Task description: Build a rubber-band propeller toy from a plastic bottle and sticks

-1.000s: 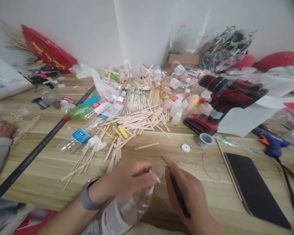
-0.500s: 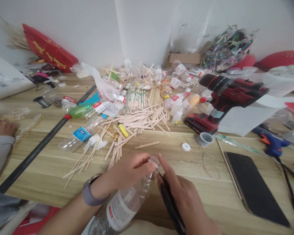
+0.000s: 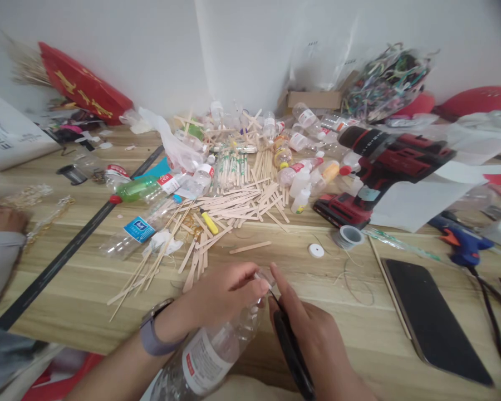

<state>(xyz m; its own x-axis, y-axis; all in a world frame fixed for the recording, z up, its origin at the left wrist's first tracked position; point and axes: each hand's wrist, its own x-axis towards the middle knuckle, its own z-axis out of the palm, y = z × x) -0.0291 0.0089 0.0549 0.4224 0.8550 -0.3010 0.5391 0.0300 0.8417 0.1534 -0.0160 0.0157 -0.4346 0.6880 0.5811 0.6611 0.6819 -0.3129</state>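
A clear plastic bottle [image 3: 206,356] with a white label lies tilted at the table's front edge, its neck toward the middle. My left hand [image 3: 229,289], with a watch on the wrist, is closed around the bottle's neck end. My right hand [image 3: 307,328] grips a black-handled tool [image 3: 291,353]; its thin metal part meets the bottle's neck. The right index finger reaches up beside the bottle's mouth. Which kind of tool it is, I cannot tell.
Wooden sticks [image 3: 237,203] and several bottles lie ahead. On the right are a red drill [image 3: 371,167], a small cup [image 3: 350,236], a phone [image 3: 434,317] and a blue glue gun [image 3: 463,239]. Another person's hand [image 3: 2,218] rests at the far left.
The black-handled tool and my right hand have shifted very slightly. The bottle's label has turned or moved a little, and my left hand still holds the neck.
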